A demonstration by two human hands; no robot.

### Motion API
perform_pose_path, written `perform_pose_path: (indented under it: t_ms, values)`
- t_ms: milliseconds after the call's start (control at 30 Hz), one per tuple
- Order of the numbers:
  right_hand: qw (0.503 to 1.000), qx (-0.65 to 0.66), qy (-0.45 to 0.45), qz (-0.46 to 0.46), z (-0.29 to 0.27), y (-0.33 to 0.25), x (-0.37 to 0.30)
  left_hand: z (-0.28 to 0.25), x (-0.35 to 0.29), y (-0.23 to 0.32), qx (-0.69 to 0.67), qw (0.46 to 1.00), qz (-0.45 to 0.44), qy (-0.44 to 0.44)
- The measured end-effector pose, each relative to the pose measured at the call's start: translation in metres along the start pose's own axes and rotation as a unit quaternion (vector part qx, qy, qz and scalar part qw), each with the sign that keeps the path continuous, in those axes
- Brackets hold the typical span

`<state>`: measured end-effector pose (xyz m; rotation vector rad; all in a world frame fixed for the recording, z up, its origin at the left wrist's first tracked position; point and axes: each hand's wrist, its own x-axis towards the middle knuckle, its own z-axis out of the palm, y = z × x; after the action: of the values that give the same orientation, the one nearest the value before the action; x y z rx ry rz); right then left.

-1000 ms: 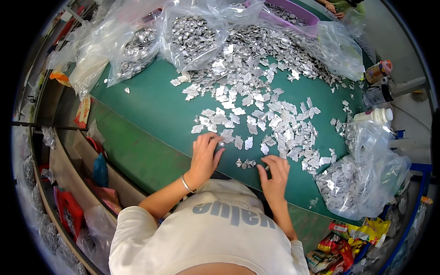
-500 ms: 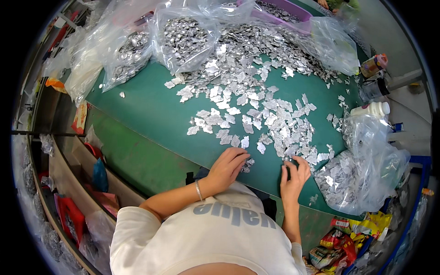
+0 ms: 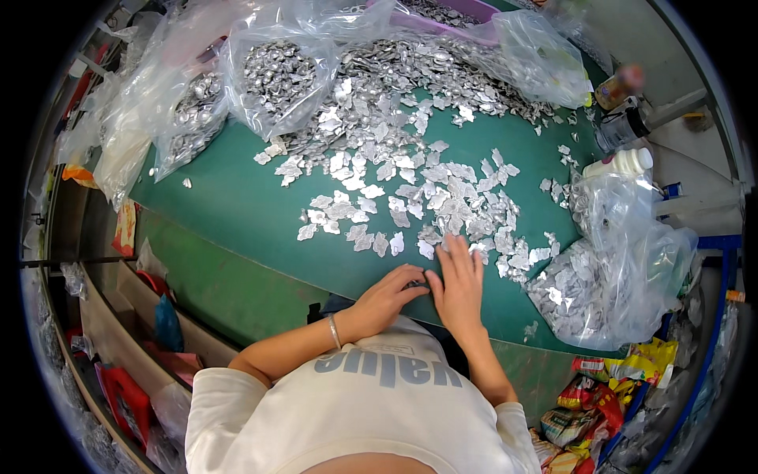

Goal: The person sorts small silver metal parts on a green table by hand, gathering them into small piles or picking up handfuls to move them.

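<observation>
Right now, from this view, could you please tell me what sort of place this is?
Probably a small-parts workshop: many silvery, metal-looking pieces lie spread over a green table, with a clear plastic bag of similar pieces on its right side.

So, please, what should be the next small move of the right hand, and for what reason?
Probably the right hand should curl its fingers and draw one flat silver metal piece toward the left hand. Its extended fingertips reach the near edge of the scattered metal pieces, and the left hand is close beside it; whether that left hand holds anything is hidden.
</observation>
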<state>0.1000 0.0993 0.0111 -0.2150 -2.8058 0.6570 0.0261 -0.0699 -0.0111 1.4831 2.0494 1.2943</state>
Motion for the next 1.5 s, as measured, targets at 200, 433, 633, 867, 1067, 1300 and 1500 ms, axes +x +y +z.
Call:
perform_pose_path:
  t_ms: [200, 433, 633, 867, 1067, 1300, 1500]
  values:
    - [0.983, 0.059, 0.168, 0.042, -0.024, 0.021, 0.012, 0.001, 0.006, 0.006, -0.021, 1.0, 0.008, -0.017]
    - [0.989, 0.03, 0.11, 0.09, -0.029, 0.036, 0.015, -0.008, 0.028, 0.006, 0.038, 0.995, -0.011, 0.096]
    - [0.992, -0.057, 0.096, 0.063, -0.012, 0.036, 0.025, -0.012, 0.047, -0.001, 0.08, 0.991, -0.019, 0.109]
    - [0.988, 0.029, 0.145, 0.043, -0.028, 0.039, 0.032, -0.011, 0.054, 0.0, 0.107, 0.99, -0.026, 0.088]
    - [0.987, 0.153, -0.033, 0.041, -0.032, 0.025, -0.015, -0.005, 0.075, 0.003, 0.138, 0.989, -0.004, 0.049]
    - [0.977, 0.041, 0.172, 0.117, -0.039, 0.029, -0.002, 0.001, 0.09, -0.006, 0.147, 0.987, 0.03, 0.049]
    - [0.972, 0.059, 0.198, 0.112, -0.026, 0.037, 0.003, -0.015, 0.061, 0.003, 0.069, 0.997, -0.008, 0.031]
